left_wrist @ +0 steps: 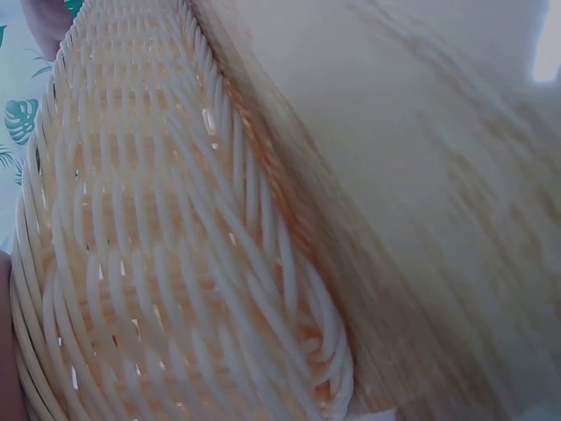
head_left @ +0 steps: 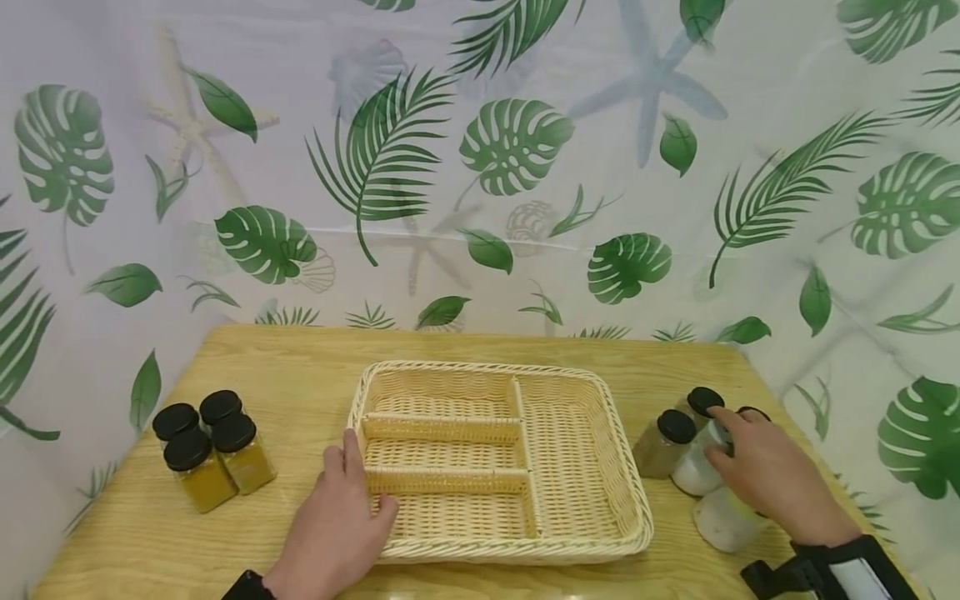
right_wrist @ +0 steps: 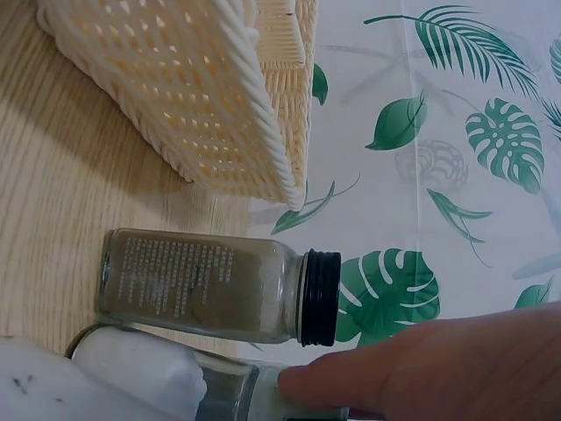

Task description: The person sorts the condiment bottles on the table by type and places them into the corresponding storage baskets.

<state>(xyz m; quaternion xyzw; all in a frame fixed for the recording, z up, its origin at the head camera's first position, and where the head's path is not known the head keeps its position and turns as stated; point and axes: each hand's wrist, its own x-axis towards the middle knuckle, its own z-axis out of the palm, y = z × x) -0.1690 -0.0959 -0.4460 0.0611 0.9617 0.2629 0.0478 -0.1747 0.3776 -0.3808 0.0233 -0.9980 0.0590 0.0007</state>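
A woven wicker basket [head_left: 573, 554] with several compartments stands mid-table. At its near left corner my left hand [head_left: 333, 521] grips the rim, fingers over the left side and thumb inside. On the right, my right hand [head_left: 776, 475] is over a group of glass jars. Its thumb and index finger are around the top of a jar of white powder [head_left: 693, 477], and the thumb touches the jar's neck in the right wrist view. Beside it stands a black-lidded jar of grey-brown powder [right_wrist: 197, 282]. The hand partly hides a nearer white jar [head_left: 726, 523].
Several black-lidded jars of yellow powder [head_left: 202, 483] stand together at the table's left. Another black-lidded jar [head_left: 703, 402] stands farther back on the right. A leaf-patterned cloth [head_left: 480, 167] hangs behind the wooden table [head_left: 300, 354].
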